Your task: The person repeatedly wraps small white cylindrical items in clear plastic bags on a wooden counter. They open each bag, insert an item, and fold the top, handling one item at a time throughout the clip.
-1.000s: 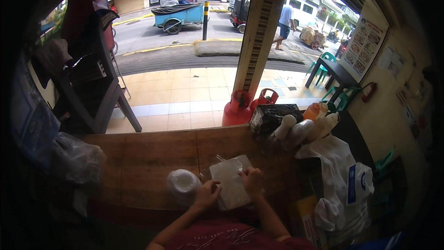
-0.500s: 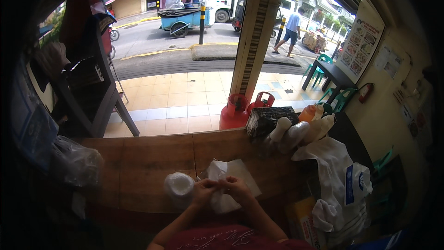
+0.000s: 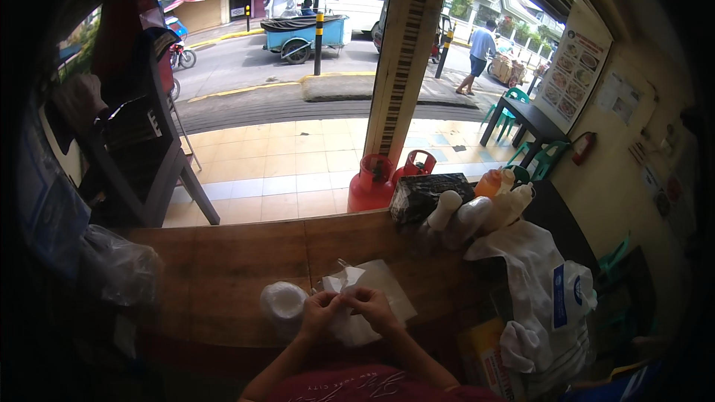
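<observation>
My left hand [image 3: 319, 313] and my right hand [image 3: 372, 307] meet over the wooden counter, fingertips pinched close together. Between them is a thin white sheet [image 3: 344, 280], folded and standing up beyond my fingers; it looks like paper tissue. Under and beside my hands lie flat white, partly see-through sheets [image 3: 391, 290]. A thin, shiny item [image 3: 342, 263] pokes out past the folded sheet, too small to name. Left of my left hand sits a round white stack in clear plastic [image 3: 284, 301]. My fingers hide the exact grip.
A crumpled clear plastic bag [image 3: 119, 264] rests at the counter's left. At right stand a dark patterned box [image 3: 426, 197], squeeze bottles [image 3: 488, 182] and white plastic bags [image 3: 521, 253]. Red gas cylinders [image 3: 370, 187] stand beyond the counter's far edge. A dark chair [image 3: 160, 149] stands far left.
My hands have come closer together, and the white sheet between them has changed its fold. The whole view has shifted slightly. Outside, vehicles and a walking person have moved.
</observation>
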Available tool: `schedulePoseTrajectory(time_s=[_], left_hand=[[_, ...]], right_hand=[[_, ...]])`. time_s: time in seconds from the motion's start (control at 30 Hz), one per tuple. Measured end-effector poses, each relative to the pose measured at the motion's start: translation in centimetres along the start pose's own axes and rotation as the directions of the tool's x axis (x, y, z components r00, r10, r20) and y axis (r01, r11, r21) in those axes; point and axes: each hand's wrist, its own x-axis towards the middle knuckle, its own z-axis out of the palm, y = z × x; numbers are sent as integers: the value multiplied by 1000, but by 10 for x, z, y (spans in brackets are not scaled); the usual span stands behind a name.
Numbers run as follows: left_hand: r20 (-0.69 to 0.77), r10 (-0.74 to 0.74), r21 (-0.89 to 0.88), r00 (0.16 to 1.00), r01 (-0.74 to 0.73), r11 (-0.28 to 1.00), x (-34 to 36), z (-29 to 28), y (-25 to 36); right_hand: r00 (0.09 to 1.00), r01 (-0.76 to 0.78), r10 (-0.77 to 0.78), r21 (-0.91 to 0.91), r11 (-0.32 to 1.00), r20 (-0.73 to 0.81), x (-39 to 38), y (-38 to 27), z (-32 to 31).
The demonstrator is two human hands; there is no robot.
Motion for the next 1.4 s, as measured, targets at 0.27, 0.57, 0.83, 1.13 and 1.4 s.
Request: schedulePoseTrajectory(time_s=[0.27, 0.57, 0.83, 1.13, 1.4], left_hand=[[-103, -18, -147, 995, 3, 989, 7, -1, -13], [259, -288, -739, 922, 381, 555, 21, -31, -29], [314, -72, -942, 947, 301, -146, 19, -85, -33], [-138, 21, -840, 990, -128, 527, 34, -90, 26], [-235, 203, -553, 950, -303, 776, 17, -66, 61]], right_hand=[[998, 9, -7, 27, 1000, -70, 7, 8, 1], [990, 6, 17, 168, 986, -139, 18, 34, -27], [987, -79, -89, 885, 459, 135, 30, 39, -86], [803, -241, -388, -843, 482, -452, 26, 53, -123], [661, -294, -607, -897, 330, -440, 8, 5, -97]])
